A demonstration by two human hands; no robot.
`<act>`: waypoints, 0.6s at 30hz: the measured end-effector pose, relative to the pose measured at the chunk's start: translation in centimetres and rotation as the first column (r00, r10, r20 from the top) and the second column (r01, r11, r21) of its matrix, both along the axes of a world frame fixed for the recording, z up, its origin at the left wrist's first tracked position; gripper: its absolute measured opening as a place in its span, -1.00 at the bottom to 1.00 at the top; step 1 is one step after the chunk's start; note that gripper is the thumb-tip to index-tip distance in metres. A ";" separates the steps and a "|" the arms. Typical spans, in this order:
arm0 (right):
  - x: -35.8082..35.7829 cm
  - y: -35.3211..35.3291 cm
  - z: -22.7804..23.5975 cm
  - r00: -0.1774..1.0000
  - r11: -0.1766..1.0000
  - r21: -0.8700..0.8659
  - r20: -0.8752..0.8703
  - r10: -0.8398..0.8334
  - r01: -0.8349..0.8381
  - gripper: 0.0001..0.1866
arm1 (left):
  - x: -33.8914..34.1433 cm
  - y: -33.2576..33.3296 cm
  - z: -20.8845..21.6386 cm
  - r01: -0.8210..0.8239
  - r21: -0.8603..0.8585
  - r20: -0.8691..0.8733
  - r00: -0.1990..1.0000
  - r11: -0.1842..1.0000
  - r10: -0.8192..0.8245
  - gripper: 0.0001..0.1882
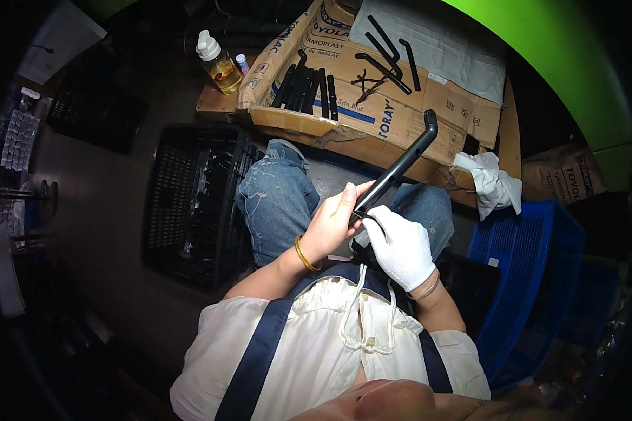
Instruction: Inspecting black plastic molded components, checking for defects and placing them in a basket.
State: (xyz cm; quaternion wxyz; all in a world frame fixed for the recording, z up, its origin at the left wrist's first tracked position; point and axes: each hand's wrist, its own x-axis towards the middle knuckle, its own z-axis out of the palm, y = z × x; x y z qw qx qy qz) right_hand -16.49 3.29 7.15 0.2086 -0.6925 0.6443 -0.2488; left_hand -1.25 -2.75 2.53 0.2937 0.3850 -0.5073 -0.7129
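A glossy black plastic tube-shaped part with a bent end slants up and away to the right above my lap. My bare left hand is closed round its near end, the thumb lying along it. Right beside that end is my white-gloved right hand, its fingers curled and pinched together. A small dark edge shows at those fingertips, but what it is I cannot make out. The part's nearest tip is partly hidden by the fingers.
Ahead stands a cardboard-covered worktop bearing a row of black parts and several loose bent ones. A bottle stands at its left. A white cloth hangs at its right corner. Black crate left; blue crate right.
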 end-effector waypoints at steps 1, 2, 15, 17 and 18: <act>0.0 0.0 0.0 1.000 1.000 -0.011 -0.001 0.016 -0.016 -0.89 | 0.0 0.0 0.0 -0.011 -0.007 0.025 1.000 1.000 0.011 -0.36; 0.0 0.0 0.0 1.000 1.000 -0.018 -0.003 0.018 -0.018 -0.90 | 0.0 0.0 0.0 -0.008 -0.015 0.028 1.000 1.000 0.008 -0.36; -1.7 -0.5 0.0 0.964 0.969 -0.040 -0.128 0.235 -0.242 -0.89 | -0.1 0.2 0.4 0.048 0.152 -0.063 0.997 0.987 -0.039 -0.35; -2.0 -0.7 -0.1 0.960 0.964 -0.052 -0.126 0.252 -0.260 -0.89 | 0.0 0.1 0.2 0.045 0.200 -0.061 0.998 0.979 -0.034 -0.35; -2.2 -0.8 -0.2 0.955 0.957 -0.064 -0.115 0.273 -0.282 -0.89 | 0.1 0.1 0.1 0.078 0.236 -0.098 0.994 0.969 -0.056 -0.34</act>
